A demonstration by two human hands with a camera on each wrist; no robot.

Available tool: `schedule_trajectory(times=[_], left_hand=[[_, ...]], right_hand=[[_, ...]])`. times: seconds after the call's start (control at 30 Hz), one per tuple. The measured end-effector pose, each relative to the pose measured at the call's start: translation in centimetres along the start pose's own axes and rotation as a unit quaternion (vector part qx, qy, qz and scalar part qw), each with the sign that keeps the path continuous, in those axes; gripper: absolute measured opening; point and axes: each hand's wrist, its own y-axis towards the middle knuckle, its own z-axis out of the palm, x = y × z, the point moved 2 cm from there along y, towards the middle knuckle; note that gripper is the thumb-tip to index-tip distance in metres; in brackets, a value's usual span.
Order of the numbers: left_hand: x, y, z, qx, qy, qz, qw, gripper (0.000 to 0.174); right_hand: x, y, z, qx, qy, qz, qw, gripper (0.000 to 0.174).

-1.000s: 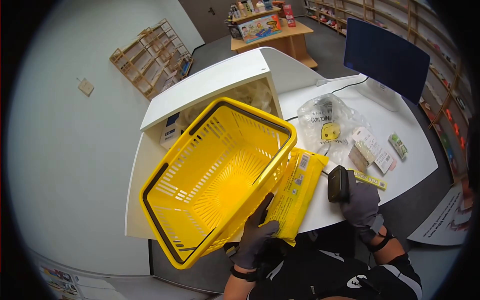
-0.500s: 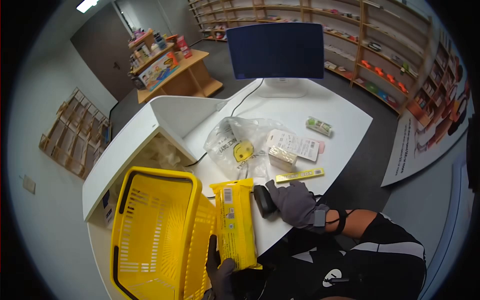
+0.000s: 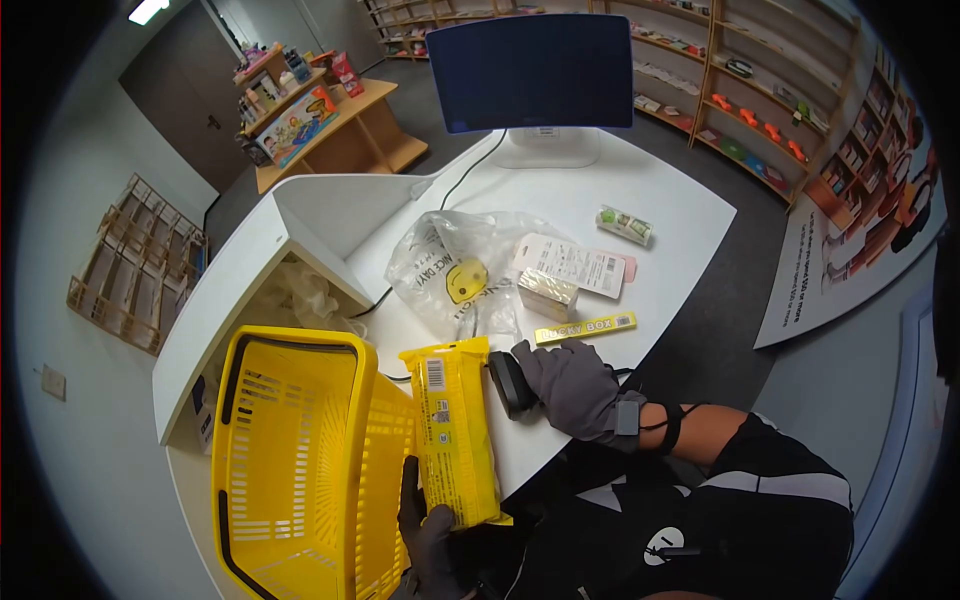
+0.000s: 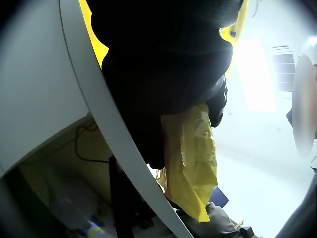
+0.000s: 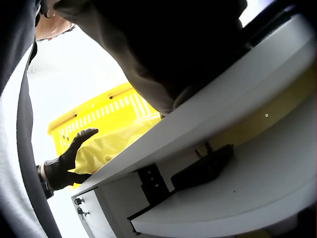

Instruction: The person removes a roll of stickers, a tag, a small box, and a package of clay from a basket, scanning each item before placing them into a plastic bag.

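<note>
My gloved left hand grips the lower end of a yellow plastic packet, thumb on its face; the packet's barcode end points away from me. In the left wrist view the packet's crimped edge sticks out past the dark hand. My gloved right hand holds a black handheld barcode scanner, its head right at the packet's right edge near the printed barcode. Left of the packet stands a yellow shopping basket with black handles. In the right wrist view my left hand spreads thumb and fingers around the packet.
On the white counter lie a clear plastic bag with a smiley face, a carded item, a small beige box, a narrow yellow "Lucky Box" and a green-white packet. A monitor stands behind.
The head view has turned right, so basket, packet and counter sit further left. The scanner is closer to the packet's edge. Both hands keep their holds.
</note>
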Motion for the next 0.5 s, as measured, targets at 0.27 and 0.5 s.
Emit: schedule_trajectory(times=[0.27, 0.5], left_hand=[[1.7, 1.5, -4.6, 0.025, -0.004, -0.019, 1.0, 0.1], [1.4, 2.3, -6.5, 0.005, 0.128, -0.015, 0.992, 0.097]], right_hand=[[-0.5, 0.7, -0.4, -0.065, 0.154, 0.011, 0.986, 0.062], [0.6, 1.0, -2.1, -0.128, 0.231, -0.014, 0.964, 0.055]])
